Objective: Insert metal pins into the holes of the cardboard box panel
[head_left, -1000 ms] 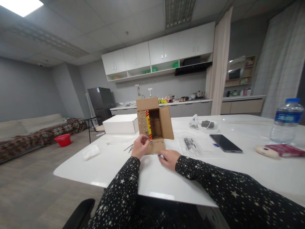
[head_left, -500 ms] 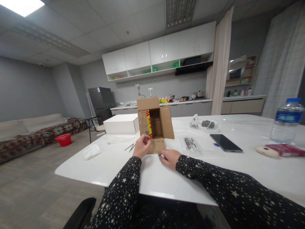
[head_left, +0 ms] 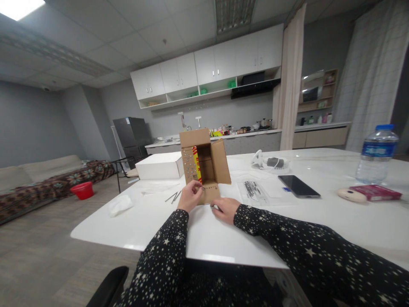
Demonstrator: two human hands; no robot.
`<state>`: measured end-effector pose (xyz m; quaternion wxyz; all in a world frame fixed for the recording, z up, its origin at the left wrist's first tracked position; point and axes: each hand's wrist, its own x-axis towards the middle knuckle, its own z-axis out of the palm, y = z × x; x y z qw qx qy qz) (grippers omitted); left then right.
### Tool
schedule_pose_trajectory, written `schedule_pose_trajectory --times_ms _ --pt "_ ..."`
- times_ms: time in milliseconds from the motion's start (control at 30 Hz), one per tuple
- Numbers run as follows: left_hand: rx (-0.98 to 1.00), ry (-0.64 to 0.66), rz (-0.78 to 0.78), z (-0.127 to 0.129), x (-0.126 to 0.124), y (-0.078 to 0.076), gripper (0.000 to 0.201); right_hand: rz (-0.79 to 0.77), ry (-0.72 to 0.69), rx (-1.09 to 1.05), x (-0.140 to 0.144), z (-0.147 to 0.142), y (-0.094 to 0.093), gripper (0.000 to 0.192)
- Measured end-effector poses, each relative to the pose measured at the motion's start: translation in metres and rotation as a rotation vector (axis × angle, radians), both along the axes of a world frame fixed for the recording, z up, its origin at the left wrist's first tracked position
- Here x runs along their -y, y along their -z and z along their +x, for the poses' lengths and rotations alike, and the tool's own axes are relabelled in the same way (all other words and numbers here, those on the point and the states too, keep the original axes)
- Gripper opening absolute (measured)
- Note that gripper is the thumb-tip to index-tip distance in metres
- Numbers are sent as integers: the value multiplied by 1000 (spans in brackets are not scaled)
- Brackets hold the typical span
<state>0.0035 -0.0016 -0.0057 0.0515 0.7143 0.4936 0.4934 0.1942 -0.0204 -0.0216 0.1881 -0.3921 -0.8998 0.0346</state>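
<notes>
Small brown corrugated cardboard box [head_left: 204, 164] lies on its side near the front middle of the glossy white table [head_left: 223, 238], open mouth toward the camera, flaps spread: top flap up, right flap angled out, bottom flap flat on the table. Left flap shows rows of small dots or holes. Red-and-yellow printed strip [head_left: 195, 164] inside the left edge — the writing is too small to read.

Left hand [head_left: 189, 196] is at the box's lower left corner, fingers curled, thumb and fingertips pinched on a thin small item at the flap edge; too tiny to identify. Right hand [head_left: 225, 209] lies palm-down on the table just in front of the bottom flap, fingertips touching its edge, holding nothing visible. Both sleeves are black fabric with white star print.

A few thin metal pins [head_left: 173, 196] lie on the table left of the box. Behind them sits a flat white rectangular box [head_left: 160, 166]. Crumpled white tissue [head_left: 119, 204] sits near the table's left edge.

Right of the box is a clear plastic bag with dark thin pieces [head_left: 253, 190], then a black smartphone [head_left: 298, 186] lying screen-up. Far right — clear plastic water bottle with blue cap and blue label [head_left: 376, 153], text unreadable, and a flat red book-like item [head_left: 374, 192].
</notes>
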Motion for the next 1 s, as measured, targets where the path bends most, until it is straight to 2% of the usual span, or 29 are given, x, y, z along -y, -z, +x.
schedule_pose_trajectory --times_ms 600,1000 --pt "-69 23 54 -1 -3 5 16 19 -7 23 -3 0 2 27" --pt "-65 23 16 -2 -2 5 20 23 -3 9 -4 0 4 26"
